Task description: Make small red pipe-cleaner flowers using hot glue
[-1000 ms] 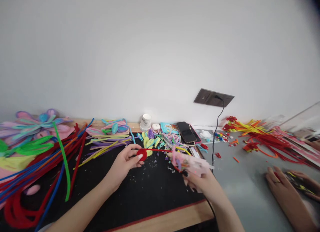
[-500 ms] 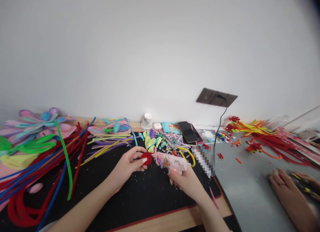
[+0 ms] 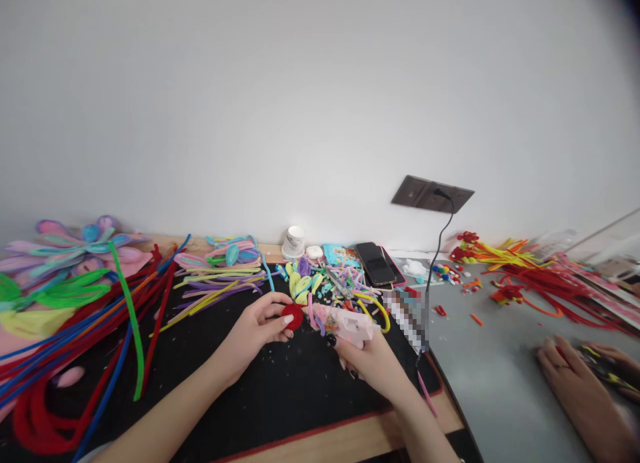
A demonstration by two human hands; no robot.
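Between the thumb and fingers of my left hand [image 3: 260, 326] is a round red fuzzy disc [image 3: 291, 316], apparently coiled pipe cleaner. My right hand [image 3: 367, 360] is wrapped round a pale pink glue gun [image 3: 350, 323]. Its nozzle points left and meets, or nearly meets, the disc's right edge; I cannot tell whether they touch. Just behind both hands lie yellow and purple pipe-cleaner petals [image 3: 301, 286] and a scatter of cut pieces. Scissors [image 3: 340, 283] rest among those pieces.
Pipe cleaners [image 3: 100, 316] and a pastel flower [image 3: 85, 243] cover the left side. A paper cup [image 3: 295, 240] and phones [image 3: 376, 263] stand along the wall. A black cord [image 3: 440, 233] hangs from the socket. At right, another person's hands [image 3: 575, 376] hold dark-handled cutters or pliers.
Hardly anything differs. The view has shifted very slightly, and both hands keep the disc and glue gun in nearly the same place. The small orange light on the gun no longer shows.
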